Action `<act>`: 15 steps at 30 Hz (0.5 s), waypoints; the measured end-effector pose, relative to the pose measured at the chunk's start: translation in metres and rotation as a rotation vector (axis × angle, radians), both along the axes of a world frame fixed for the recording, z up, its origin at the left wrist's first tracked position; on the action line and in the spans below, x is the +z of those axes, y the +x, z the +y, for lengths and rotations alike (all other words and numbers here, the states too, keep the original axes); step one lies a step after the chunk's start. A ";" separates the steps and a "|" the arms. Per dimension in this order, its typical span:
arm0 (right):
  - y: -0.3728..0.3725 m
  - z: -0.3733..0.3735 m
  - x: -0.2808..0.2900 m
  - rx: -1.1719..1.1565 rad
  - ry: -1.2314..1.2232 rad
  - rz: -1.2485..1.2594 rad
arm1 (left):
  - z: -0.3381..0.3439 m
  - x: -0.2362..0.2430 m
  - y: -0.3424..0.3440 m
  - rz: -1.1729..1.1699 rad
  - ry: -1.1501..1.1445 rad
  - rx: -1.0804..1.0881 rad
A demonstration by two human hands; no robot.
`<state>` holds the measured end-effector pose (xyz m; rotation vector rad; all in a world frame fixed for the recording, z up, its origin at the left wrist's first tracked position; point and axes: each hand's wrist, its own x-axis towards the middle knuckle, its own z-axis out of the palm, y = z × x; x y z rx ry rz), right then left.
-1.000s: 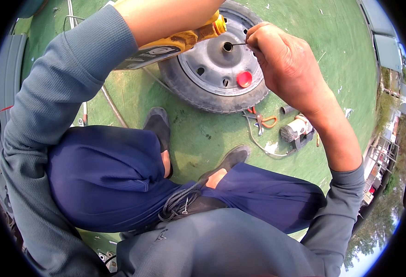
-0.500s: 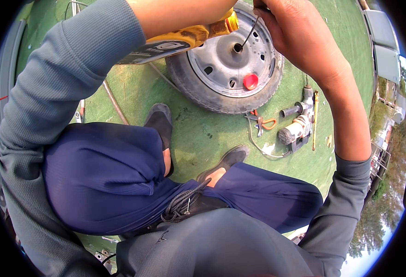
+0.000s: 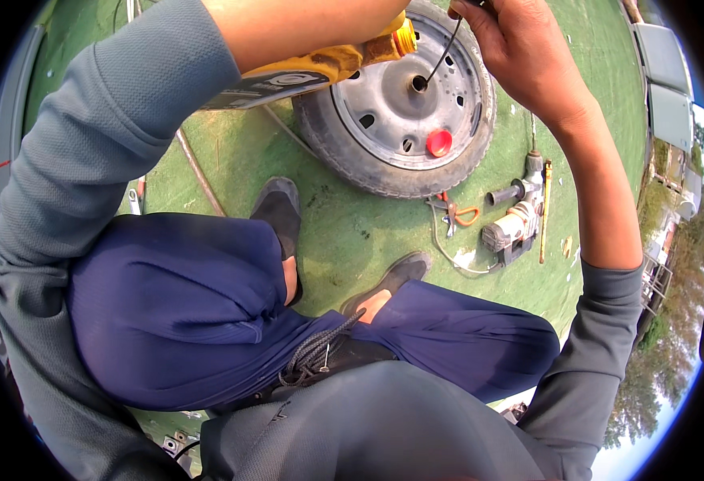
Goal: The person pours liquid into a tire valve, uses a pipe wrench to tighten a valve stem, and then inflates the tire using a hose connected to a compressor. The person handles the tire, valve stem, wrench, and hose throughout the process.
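A grey steel wheel with a black tire (image 3: 396, 172) lies hub upward ahead of my feet. My right hand (image 3: 520, 52) is closed, its thumb and fingers pinching a thin dark rod (image 3: 445, 54) that slants down into the hub hole (image 3: 419, 83). A red cap (image 3: 439, 143) rests on the wheel's face. Left of the hub, a yellow plastic bottle (image 3: 328, 64) with a dark label is tipped over, its uncapped neck toward the hub. My left forearm crosses above this bottle. My left hand is past the top edge, so its grip is hidden.
On the green floor right of the wheel lie a power drill (image 3: 520, 212), a thin yellowish strip (image 3: 545, 212) and orange-handled pliers (image 3: 457, 215). A metal rod (image 3: 198, 172) and a wrench (image 3: 135, 200) lie to the left. My shoes (image 3: 278, 216) stand before the wheel.
The wheel has shifted slightly right, carrying the red cap with it. My right hand has moved a little right with the thin rod, which still reaches into the hub. The bottle has barely moved.
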<state>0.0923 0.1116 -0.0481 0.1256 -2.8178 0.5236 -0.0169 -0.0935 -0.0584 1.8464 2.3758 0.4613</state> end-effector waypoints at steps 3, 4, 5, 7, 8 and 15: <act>-0.002 0.006 -0.004 -0.014 -0.047 -0.034 | -0.006 -0.004 -0.002 0.075 0.074 -0.082; -0.003 0.011 -0.008 0.004 -0.060 -0.027 | -0.006 -0.005 -0.002 0.085 0.107 -0.108; -0.006 0.015 -0.011 0.025 -0.075 -0.020 | -0.006 -0.005 -0.002 0.096 0.137 -0.131; -0.006 0.017 -0.014 0.011 -0.152 -0.024 | -0.006 -0.006 -0.001 0.056 0.131 -0.079; -0.006 0.017 -0.015 -0.023 -0.214 -0.037 | -0.006 -0.006 0.000 0.036 0.128 -0.054; -0.008 0.008 -0.008 -0.056 -0.061 -0.036 | -0.010 -0.011 0.000 0.107 0.136 -0.081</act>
